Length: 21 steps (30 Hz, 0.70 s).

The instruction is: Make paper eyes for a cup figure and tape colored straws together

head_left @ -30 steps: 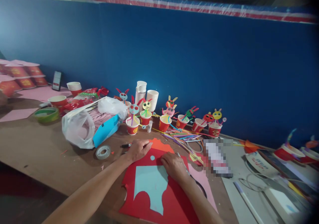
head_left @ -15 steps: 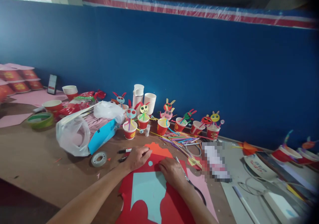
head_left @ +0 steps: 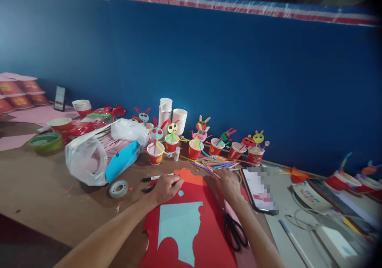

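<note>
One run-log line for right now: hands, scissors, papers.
left hand: at orange paper | right hand: near straws | scissors: beside right forearm | pale-blue paper: lying on red paper

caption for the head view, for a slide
Left hand by the red paper, right hand near the scissors, long-eared figures in cups behind.

The broad red sheet and the cut pale-blue sheet are seen as smooth, matt paper; the same dull finish is shown by the orange wavy-edged sheet. In the black-handled scissors, grey metal is joined to smooth plastic. The crumpled white bag is made of thin, half-transparent plastic. Glossy, wrinkled plastic is seen in the striped sheeting, a matt surface on the brown counter.
</note>
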Available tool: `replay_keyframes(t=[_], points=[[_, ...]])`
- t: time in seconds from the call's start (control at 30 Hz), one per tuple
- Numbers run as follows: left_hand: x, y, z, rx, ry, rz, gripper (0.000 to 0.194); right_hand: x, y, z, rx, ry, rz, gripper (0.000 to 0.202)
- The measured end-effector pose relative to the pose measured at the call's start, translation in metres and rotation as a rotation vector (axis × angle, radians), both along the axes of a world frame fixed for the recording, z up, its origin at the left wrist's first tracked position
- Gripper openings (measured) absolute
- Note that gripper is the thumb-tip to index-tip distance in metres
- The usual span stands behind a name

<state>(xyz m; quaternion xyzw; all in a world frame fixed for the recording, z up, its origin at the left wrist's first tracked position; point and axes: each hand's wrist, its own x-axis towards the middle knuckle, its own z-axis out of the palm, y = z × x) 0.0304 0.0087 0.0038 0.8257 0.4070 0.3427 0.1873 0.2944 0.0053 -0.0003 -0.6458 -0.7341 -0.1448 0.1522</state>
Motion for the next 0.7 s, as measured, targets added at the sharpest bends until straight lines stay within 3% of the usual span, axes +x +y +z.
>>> replay_keyframes(t=[0.17,0.37,0.7], points=[[-0.001,0.000,-0.001,-0.005,0.011,-0.014,0.035,0.008,0.013,-0.006,-0.019,-0.045,-0.020,0.018],[0.000,0.002,-0.005,0.015,0.006,-0.016,0.036,0.011,0.008,-0.017,-0.066,-0.077,0.020,0.016],[0.002,0.002,-0.003,-0.017,-0.025,-0.019,0.036,0.019,-0.008,-0.010,-0.071,0.037,0.193,0.017]])
